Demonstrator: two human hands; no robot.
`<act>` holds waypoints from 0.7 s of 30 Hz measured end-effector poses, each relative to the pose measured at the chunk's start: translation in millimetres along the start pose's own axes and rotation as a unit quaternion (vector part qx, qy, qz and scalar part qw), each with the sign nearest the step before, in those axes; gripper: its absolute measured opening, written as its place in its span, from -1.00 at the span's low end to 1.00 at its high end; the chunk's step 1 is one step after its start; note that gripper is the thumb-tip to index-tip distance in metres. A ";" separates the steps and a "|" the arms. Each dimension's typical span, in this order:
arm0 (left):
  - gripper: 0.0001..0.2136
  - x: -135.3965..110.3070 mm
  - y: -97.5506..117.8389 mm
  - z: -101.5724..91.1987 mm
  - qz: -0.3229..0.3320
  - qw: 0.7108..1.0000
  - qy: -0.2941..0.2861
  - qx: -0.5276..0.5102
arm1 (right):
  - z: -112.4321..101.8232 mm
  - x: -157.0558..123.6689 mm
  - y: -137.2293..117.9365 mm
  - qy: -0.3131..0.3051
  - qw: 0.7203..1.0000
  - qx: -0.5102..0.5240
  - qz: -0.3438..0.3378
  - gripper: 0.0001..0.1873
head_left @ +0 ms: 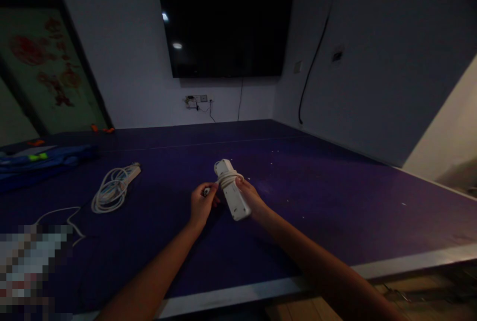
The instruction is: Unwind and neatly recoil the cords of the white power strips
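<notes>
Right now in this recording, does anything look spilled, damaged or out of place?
Small white flecks lie scattered on the flat purple tabletop, like litter; a long black cable hangs loosely down the grey wall.

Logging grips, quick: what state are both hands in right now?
Left hand: closed, holding the white cord.
Right hand: closed, holding the white power strip, cord wrapped around it.

Power strip (235, 204) is held over table (335, 206), between left hand (202, 202) and right hand (250, 196) — cord (228, 178) wrapped round it. Coiled cable (116, 186) is laid to the left on the table, cloth (67, 157) farther left. TV (227, 30) is mounted on wall (126, 62) behind table — sockets (203, 98) are set below it.
</notes>
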State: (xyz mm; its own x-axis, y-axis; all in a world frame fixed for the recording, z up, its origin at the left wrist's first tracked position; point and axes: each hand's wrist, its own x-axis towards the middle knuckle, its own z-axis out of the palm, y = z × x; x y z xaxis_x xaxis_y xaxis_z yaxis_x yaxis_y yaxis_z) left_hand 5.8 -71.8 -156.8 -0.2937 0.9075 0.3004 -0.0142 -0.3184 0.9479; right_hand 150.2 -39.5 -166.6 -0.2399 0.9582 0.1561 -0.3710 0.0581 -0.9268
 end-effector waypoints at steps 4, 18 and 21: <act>-0.57 1.9 3.1 -1.2 -0.010 0.999 0.025 -0.018 | 7.9 -9.1 -9.1 0.031 0.999 -0.012 0.024 -0.46; -0.63 9.3 11.3 -12.9 0.070 0.990 0.122 0.022 | -9.2 -10.9 -22.5 -0.025 0.921 -0.342 -0.188 0.13; -0.64 11.6 12.6 -17.3 0.098 0.981 0.156 0.060 | -12.1 -12.5 -29.6 -0.036 0.861 -0.458 -0.218 0.06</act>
State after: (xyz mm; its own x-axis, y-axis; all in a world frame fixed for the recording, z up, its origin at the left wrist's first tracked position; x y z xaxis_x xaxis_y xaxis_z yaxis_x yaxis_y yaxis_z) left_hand -14.3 -70.0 -143.3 -0.5578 0.6980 0.4491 0.1786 -0.4275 0.8862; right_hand 175.1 -49.8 -145.3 -0.3243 0.7714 0.5476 0.4146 0.6362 -0.6506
